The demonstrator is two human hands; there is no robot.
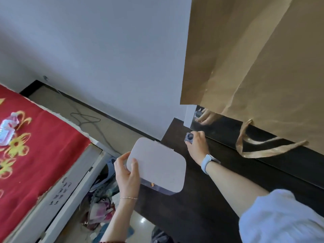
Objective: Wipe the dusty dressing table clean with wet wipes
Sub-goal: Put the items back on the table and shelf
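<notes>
Dark wood bench fills the lower middle of my feed, pushed up against a pale wall, and a mirror runs along the back of it.

So my right hand is reaching toward the back left corner of the bench, fingers curled around a small clear cap or jar with a dark centre. It's pinched at the fingertips, just in front of the mirror, and you can see the hand reflected in the glass. Pale blue watch on that wrist, light blue sleeve further up the arm.

My left hand is gripping a white rounded box by its near left corner, thumb on top, fingers wrapped under the edge. The box has a clear base and a little gold clasp on the front, and it hangs partly off the left edge of the bench. Can't tell if it's resting on the wood or lifted. Thin bracelet on that wrist.

Further out: brown paper covers most of the mirror, with a paper handle loop drooping onto the bench. Off to the left is a bed with a red and gold cover, a crinkled plastic packet lying on it. Clothes or bags are piled on the floor between the bed and the bench, and a cable trails along the floor by the wall.
</notes>
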